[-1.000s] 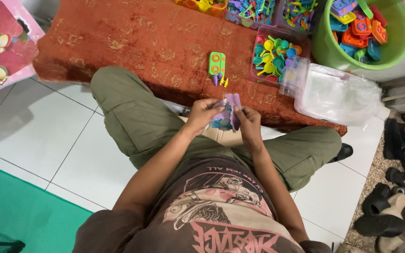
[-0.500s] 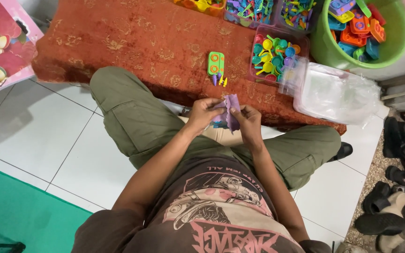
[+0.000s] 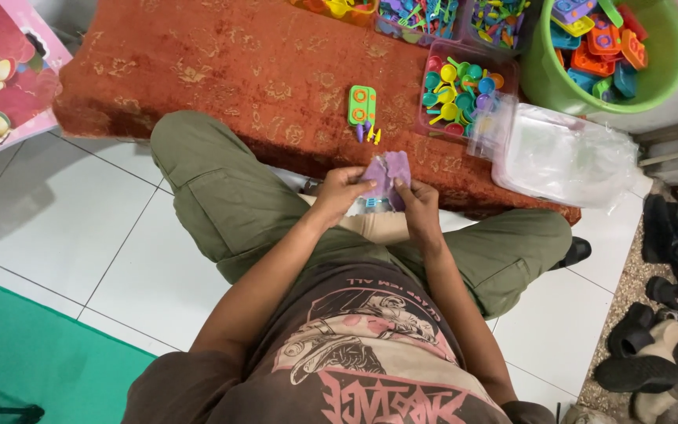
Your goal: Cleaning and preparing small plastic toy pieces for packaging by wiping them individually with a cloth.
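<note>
Both my hands meet just above my lap, at the near edge of the rust-red patterned cloth [image 3: 221, 71]. My left hand [image 3: 339, 192] pinches the left side of a small purple piece [image 3: 387, 174], fingers curled shut on it, and my right hand [image 3: 416, 206] grips its right side the same way, thumb on top. Whether the piece is soft plastic or fabric I cannot tell; something small and pale blue peeks out under it.

Past my fingers there is a narrow strip of bare cloth before a green toy block with two orange rings [image 3: 362, 104], with tiny purple and yellow bits at its near end. Just right of that stands a clear box of bright toy spoons [image 3: 457, 90], and beside it, at the cloth's right end, a heap of clear plastic bags [image 3: 566, 153]. More clear boxes of coloured pieces [image 3: 421, 16] line the far edge, and a green bucket of chunky toy parts [image 3: 661, 78] sits at the far right corner. The left half of the cloth is open, so that is where my hands have the most room.

I sit cross-legged in olive trousers [image 3: 221, 192] on white floor tiles [image 3: 49, 228]. A green mat [image 3: 25, 353] lies by my left side, a pink panel with butterflies [image 3: 1, 78] leans further off, and dark shoes [image 3: 668, 314] crowd the floor on my right.
</note>
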